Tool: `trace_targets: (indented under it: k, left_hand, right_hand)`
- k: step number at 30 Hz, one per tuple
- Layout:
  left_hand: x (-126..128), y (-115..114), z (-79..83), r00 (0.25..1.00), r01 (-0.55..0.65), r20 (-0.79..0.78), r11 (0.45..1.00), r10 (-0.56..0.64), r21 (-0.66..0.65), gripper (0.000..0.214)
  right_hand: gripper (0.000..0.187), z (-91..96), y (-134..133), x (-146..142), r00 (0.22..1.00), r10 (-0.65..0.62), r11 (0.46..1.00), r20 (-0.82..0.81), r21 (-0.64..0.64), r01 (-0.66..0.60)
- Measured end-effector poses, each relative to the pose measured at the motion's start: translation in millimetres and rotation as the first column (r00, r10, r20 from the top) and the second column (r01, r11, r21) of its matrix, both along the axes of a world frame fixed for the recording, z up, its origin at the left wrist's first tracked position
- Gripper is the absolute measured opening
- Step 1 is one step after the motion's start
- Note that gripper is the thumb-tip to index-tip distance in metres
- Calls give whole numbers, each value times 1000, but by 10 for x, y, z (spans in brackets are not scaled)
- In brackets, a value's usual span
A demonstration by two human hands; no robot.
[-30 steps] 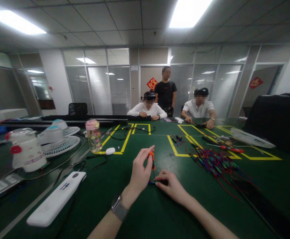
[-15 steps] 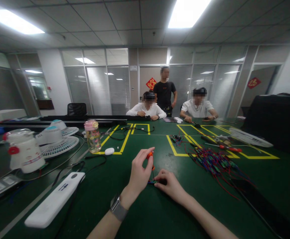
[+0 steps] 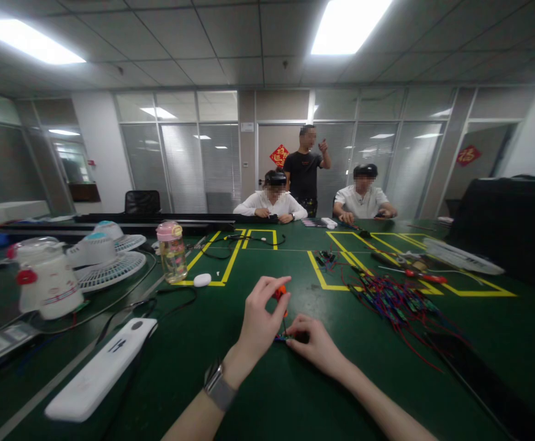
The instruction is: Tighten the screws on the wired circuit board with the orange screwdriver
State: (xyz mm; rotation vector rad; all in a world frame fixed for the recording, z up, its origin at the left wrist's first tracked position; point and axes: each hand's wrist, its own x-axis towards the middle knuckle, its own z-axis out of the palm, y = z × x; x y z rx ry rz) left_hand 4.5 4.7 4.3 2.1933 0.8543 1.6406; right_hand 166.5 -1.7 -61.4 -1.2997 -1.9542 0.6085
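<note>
My left hand (image 3: 259,323) pinches the orange handle of a small screwdriver (image 3: 280,294), held upright with its tip down on a small wired part (image 3: 282,337) on the green table (image 3: 258,398). My right hand (image 3: 316,344) lies beside it with fingers pressed together on that part, pinning it to the table. A watch sits on my left wrist.
A heap of red and blue wired parts (image 3: 396,303) lies to the right inside yellow tape outlines, with a red screwdriver (image 3: 421,275) beyond. To the left are a white power strip (image 3: 97,373), a pink-capped bottle (image 3: 172,251) and white fans (image 3: 106,257). Three people are at the far end.
My fingers have shifted on the screwdriver handle, which sits slightly lower. The standing person at the far end has raised a hand.
</note>
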Motion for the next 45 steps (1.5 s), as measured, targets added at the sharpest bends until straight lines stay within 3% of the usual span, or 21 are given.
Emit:
trace_targets:
  k: [6,13,18,24,30,36,41,45]
  left_hand:
    - [-6,-5,-11,999,52,-1,997,-52,-60,36]
    - [-31,17,-13,999,-35,39,997,37,-67,21]
    - [-34,-1,29,996,69,60,992,-62,-109,35]
    - [-22,-9,35,998,-47,49,997,50,-66,17]
    - [-30,-2,18,997,51,67,996,-46,-71,32]
    - [-34,24,17,994,-34,97,997,41,-74,20]
    - [-37,8,30,996,23,84,993,-14,-115,33]
    - [-38,11,25,997,-15,70,997,20,-73,27]
  right_hand:
    - [18,0,2,2,1000,3,1000,18,2,-3]
    - [19,2,4,-5,1000,-3,1000,13,-6,3]
    - [17,18,-13,-1,1000,2,1000,7,-13,-2]
    - [18,19,-17,1,1000,2,1000,12,-6,-2]
    - [17,9,-12,-1,1000,10,1000,13,0,-10]
    - [18,32,-24,1,1000,17,1000,10,-4,-17]
    - [17,19,-19,8,1000,22,1000,2,3,-22]
    - [16,-9,-6,11,1000,21,1000,-12,12,-21]
